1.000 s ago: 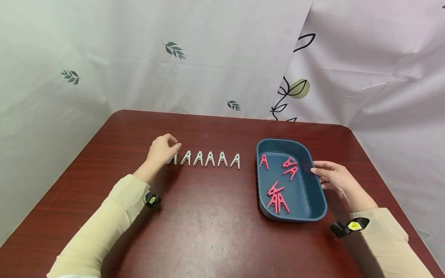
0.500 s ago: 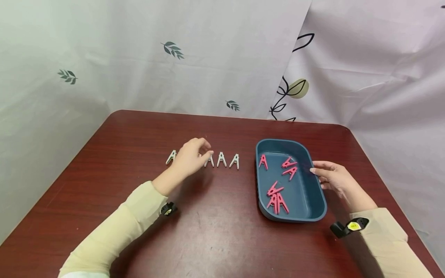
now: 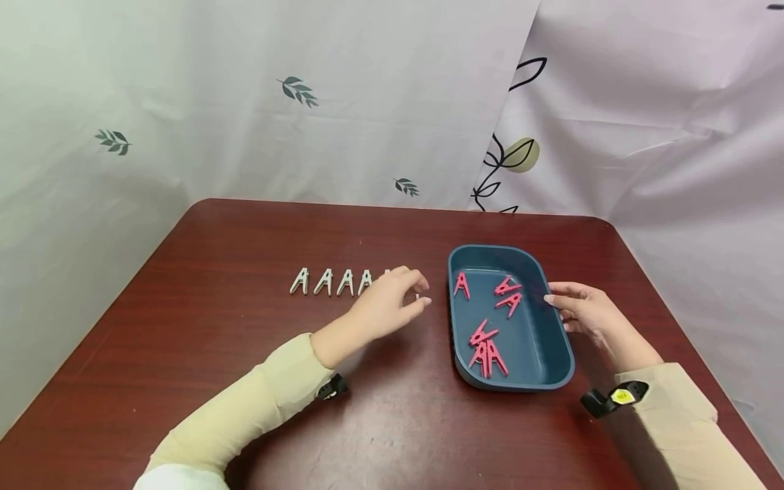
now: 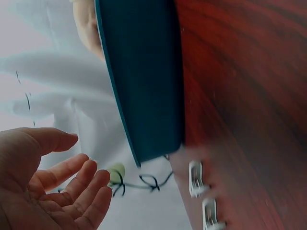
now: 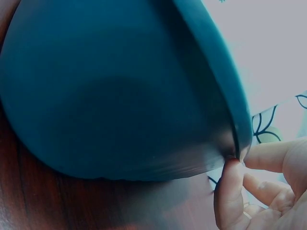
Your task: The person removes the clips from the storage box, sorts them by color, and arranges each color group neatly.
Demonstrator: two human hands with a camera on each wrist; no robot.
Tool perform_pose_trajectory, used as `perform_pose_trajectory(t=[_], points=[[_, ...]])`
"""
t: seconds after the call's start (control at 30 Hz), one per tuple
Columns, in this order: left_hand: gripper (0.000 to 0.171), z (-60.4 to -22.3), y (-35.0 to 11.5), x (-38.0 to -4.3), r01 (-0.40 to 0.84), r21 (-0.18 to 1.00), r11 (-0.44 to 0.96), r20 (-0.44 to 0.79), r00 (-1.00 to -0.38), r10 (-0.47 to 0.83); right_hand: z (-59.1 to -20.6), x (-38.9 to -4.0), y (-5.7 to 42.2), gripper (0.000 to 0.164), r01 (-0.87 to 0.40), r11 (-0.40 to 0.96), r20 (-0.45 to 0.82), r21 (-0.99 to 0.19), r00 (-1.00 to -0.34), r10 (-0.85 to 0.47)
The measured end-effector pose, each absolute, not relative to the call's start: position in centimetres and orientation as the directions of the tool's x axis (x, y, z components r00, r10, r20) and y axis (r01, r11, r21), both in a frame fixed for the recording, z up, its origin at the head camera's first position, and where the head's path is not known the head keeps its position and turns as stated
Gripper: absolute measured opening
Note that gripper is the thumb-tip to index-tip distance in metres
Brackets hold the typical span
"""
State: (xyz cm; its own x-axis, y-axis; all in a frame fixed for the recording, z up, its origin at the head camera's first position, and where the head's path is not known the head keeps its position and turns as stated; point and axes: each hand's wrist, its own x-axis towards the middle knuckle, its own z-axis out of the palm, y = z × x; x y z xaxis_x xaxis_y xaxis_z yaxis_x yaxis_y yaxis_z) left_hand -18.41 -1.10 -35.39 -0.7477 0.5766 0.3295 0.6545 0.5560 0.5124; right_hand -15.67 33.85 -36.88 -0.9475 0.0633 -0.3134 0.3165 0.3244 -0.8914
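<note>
My left hand [image 3: 382, 306] hovers over the right end of a row of pale grey clothespins [image 3: 346, 282], which stand spread like the letter A. It partly covers the rightmost ones. In the left wrist view its fingers [image 4: 67, 189] are loosely bent with nothing between them, apart from two grey clothespins [image 4: 195, 178] on the table. My right hand [image 3: 591, 313] grips the right rim of a blue plastic tub [image 3: 554, 327], thumb on one side and fingers on the other, as the right wrist view shows. Several pink clothespins [image 3: 508, 303] lie inside the tub.
A dark red wooden table [image 3: 233, 340] carries everything. Behind and beside it hangs a whitish curtain [image 3: 245, 136] with leaf prints. The tub's left wall stands a short way right of my left hand.
My left hand has moved to the right along the row, from the leftmost grey clothespin to the right end. My right hand and the tub have stayed put.
</note>
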Motion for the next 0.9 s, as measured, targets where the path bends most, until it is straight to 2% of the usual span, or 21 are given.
perform_pose_trajectory(t=[0.23,0.5,0.7,0.9], points=[[0.019,-35.6,1.1,-18.1,0.742,0.47,0.478,0.32,-0.648,0.691,-36.9,-15.8,33.8,0.061,0.324,0.353,-0.32,-0.878,-0.945,0.071],[0.021,-35.4,3.4,-17.8,0.793,0.433,0.429,0.236,-0.559,0.795,-36.7,-15.7,33.6,0.061,0.324,0.364,-0.32,-0.873,-0.945,0.075],[0.024,-35.3,4.9,-17.5,0.807,0.398,0.437,0.172,-0.533,0.829,-36.6,-15.8,33.6,0.061,0.329,0.381,-0.324,-0.864,-0.943,0.079],[0.029,-35.6,6.4,-17.5,0.799,0.369,0.475,0.081,-0.537,0.84,-36.6,-15.7,33.5,0.061,0.323,0.391,-0.318,-0.862,-0.945,0.079]])
